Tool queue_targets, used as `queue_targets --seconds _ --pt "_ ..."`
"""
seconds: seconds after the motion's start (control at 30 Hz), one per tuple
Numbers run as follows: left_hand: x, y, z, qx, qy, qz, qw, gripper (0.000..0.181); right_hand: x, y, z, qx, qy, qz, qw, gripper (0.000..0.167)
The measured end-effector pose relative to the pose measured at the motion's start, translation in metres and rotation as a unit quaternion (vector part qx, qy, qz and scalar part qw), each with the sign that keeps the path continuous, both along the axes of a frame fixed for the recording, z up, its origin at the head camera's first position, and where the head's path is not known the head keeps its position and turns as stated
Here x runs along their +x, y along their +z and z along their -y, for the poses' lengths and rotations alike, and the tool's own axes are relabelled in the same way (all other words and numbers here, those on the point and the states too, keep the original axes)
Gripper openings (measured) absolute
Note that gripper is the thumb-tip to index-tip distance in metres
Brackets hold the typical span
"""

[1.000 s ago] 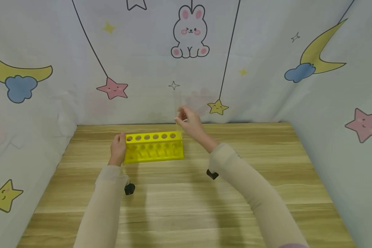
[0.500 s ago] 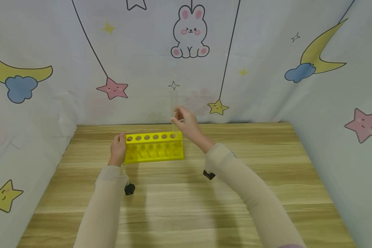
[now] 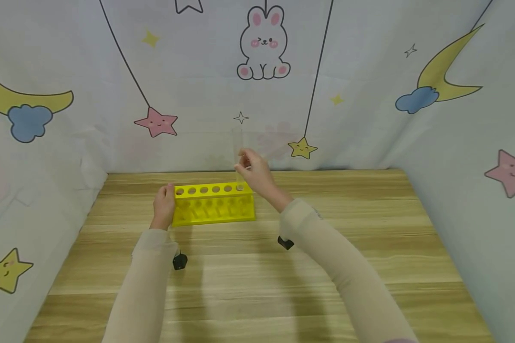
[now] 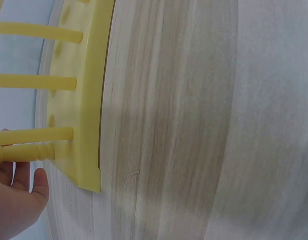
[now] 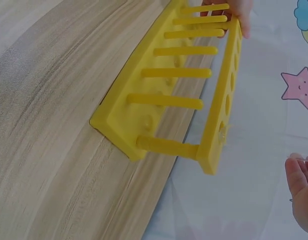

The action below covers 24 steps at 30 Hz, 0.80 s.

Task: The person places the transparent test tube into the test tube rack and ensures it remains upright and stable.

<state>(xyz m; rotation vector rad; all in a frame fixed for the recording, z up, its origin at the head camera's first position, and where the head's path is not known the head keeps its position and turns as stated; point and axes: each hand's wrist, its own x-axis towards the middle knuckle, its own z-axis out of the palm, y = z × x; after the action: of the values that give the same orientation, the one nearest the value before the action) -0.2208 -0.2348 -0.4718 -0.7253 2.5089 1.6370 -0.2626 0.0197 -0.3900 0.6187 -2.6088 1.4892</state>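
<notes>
A yellow test tube rack (image 3: 210, 195) with a row of round holes stands upright on the table. My left hand (image 3: 163, 207) grips its left end; in the left wrist view the fingers (image 4: 21, 175) reach round the end post. Between thumb and fingertips my right hand (image 3: 259, 175) pinches a clear test tube (image 3: 238, 139), held nearly upright above the rack's right end. The tube's lower end is at the rightmost hole; the right wrist view shows a clear tip (image 5: 222, 135) there. How deep it sits is hard to tell.
The wood-grain table (image 3: 240, 286) extends in front of the rack and to both sides. Close behind the rack hangs a white printed cloth (image 3: 206, 95), with more cloth at the left and right. A small black device (image 3: 180, 261) hangs under the left wrist.
My right hand has moved a little to the left with the test tube, bringing its lower end to the rightmost hole. The left hand and the rack have stayed put.
</notes>
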Motion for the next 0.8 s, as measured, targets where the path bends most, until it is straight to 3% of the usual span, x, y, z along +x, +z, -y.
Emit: queue_targets --seconds 0.8 --pt "0.0 0.002 -0.001 0.003 0.001 0.007 1.0 0.061 -0.001 -0.015 0.006 0.03 -0.013 -0.007 0.9995 0.026"
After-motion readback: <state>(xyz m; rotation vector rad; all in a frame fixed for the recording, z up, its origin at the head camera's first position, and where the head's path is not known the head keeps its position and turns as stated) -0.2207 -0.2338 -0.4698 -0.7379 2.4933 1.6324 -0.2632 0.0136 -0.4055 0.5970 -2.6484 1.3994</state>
